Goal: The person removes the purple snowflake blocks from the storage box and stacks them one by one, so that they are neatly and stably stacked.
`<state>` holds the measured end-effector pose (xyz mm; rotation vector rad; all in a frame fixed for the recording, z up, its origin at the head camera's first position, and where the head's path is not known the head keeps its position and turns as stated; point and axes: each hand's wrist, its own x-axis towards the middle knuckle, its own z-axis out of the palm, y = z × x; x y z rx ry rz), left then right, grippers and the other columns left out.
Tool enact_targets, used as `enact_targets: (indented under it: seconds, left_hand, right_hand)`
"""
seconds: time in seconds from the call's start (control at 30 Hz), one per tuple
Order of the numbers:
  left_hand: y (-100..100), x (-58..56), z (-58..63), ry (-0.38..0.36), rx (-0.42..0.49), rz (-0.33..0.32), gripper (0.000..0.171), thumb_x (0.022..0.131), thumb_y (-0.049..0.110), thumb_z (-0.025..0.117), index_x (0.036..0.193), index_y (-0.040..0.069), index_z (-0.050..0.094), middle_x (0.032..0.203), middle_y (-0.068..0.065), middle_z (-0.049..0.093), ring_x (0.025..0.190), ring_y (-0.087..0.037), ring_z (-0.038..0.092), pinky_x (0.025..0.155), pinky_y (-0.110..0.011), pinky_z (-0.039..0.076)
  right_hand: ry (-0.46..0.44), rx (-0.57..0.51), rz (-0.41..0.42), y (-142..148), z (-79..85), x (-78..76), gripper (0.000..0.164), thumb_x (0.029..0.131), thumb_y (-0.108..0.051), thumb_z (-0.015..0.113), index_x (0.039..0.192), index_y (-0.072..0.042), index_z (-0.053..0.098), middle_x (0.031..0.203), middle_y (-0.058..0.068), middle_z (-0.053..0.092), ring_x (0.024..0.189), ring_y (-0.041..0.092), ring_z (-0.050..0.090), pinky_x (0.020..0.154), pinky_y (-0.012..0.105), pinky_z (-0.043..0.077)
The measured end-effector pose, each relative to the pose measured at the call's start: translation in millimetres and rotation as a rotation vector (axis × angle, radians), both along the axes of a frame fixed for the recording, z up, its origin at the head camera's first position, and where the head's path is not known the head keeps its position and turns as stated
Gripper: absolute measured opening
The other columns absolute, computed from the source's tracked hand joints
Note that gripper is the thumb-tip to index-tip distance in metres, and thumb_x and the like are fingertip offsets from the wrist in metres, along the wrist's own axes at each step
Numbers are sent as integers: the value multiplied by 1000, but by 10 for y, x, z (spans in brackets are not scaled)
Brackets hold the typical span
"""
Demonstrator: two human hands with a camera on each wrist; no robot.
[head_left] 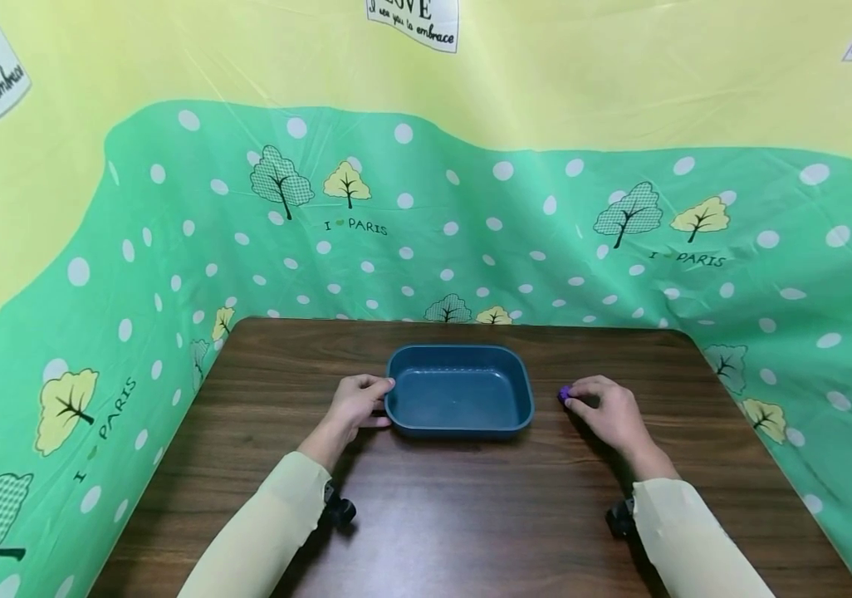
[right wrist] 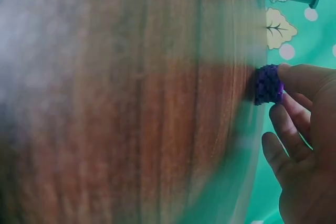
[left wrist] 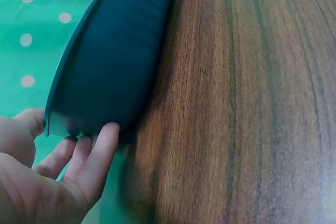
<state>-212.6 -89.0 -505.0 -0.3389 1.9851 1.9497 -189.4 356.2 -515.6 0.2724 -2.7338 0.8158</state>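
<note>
A dark blue rectangular plastic tray (head_left: 458, 433) with raised walls and rounded corners stands on the table; nothing lies in it. At its left end my left hand (head_left: 355, 404) grips the rim, thumb at the top edge and fingers against the outer wall, as the left wrist view also shows for the hand (left wrist: 63, 177). To the right of the tray, my right hand (head_left: 608, 409) pinches a small purple object (head_left: 564, 394) between thumb and fingers. In the right wrist view this purple piece (right wrist: 268, 85) looks short, with a knobbly, studded surface. Its exact kind cannot be told.
The dark brown wood-grain table (head_left: 426, 507) reaches back to a green and yellow cloth (head_left: 471, 191) with dots and trees, which hangs behind and at both sides. Small black devices (head_left: 338, 507) are strapped at the wrists over pale sleeves (head_left: 261, 531).
</note>
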Motion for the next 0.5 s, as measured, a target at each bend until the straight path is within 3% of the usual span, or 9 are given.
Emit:
enact_targets:
  seconds: [0.5]
  left_hand:
    - [-46, -8, -19, 11, 10, -5, 42, 101, 30, 67, 130, -1, 65, 121, -21, 66, 99, -28, 72, 74, -39, 67]
  right_hand:
    - [18, 16, 26, 8, 35, 4, 9, 90, -12, 80, 97, -7, 77, 110, 14, 71, 103, 36, 66, 88, 58, 55]
